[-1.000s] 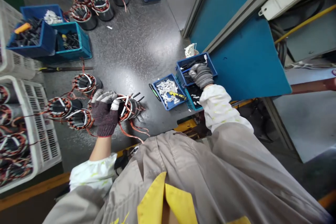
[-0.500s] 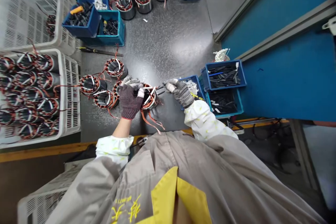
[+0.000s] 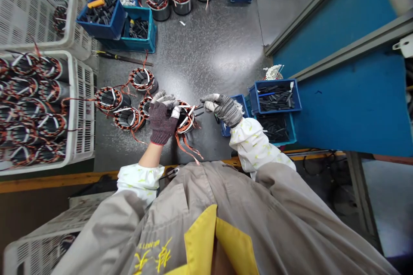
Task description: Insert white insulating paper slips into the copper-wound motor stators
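A metal ring-shaped coil part (image 3: 186, 123) with copper-orange windings, white strips and loose orange leads sits on the dark table near its front edge. My left hand (image 3: 162, 120), in a dark maroon glove with pale fingertips, is closed round the left side of this part. To its right, my right hand (image 3: 222, 108), in a grey glove, pinches the end of a thin black stick (image 3: 198, 107) that points at the part's right side. A second black stick lies just below it. Other coil parts (image 3: 126, 118) stand left of my left hand.
White crates (image 3: 84, 111) with coil parts stand left. Blue bins (image 3: 298, 102) of black pieces are right, others (image 3: 153, 34) upper left. A file-like tool (image 3: 129, 59) lies behind. More coil parts (image 3: 182, 6) stand at the back. A blue panel (image 3: 342, 103) borders the right.
The view has shifted slightly. Both hands stay at the same coil part, and my right hand still pinches the black stick, with its fingers turned a little.
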`<state>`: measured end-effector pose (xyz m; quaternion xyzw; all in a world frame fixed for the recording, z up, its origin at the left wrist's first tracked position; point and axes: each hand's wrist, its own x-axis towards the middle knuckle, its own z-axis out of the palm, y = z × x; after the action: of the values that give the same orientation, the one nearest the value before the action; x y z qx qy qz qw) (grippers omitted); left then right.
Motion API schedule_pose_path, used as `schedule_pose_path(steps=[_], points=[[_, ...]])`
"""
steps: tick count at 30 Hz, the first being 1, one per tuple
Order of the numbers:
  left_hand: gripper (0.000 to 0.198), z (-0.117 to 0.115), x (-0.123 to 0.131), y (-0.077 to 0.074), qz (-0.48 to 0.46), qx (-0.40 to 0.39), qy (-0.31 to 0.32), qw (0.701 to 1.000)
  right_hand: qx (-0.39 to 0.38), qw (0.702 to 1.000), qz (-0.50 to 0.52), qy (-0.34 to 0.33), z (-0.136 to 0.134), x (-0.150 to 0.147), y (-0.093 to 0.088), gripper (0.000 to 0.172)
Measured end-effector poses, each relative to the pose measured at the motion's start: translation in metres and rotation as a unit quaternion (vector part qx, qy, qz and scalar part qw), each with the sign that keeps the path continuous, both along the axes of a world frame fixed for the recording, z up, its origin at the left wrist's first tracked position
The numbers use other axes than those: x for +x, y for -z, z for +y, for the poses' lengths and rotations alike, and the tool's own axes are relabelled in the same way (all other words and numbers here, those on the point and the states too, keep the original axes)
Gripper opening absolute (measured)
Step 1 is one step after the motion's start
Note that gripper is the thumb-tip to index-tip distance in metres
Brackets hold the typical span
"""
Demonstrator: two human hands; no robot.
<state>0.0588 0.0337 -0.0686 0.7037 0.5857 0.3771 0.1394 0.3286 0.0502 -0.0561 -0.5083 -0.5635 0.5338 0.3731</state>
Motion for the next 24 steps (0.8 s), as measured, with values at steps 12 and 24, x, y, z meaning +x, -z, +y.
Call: schedule_pose_path(steps=[12, 24], points=[[0.017, -0.001, -0.003, 0.004, -0.018, -0.022, 0.018, 0.999, -0.009, 0.999, 0.013, 0.032, -0.009, -0.004, 0.0, 0.044], [0.018, 0.0, -0.003, -0.001, -0.009, -0.025, 0.024, 0.999, 0.046, 0.993, -0.078, -0.077, -0.003, -0.039, -0.011, 0.022]])
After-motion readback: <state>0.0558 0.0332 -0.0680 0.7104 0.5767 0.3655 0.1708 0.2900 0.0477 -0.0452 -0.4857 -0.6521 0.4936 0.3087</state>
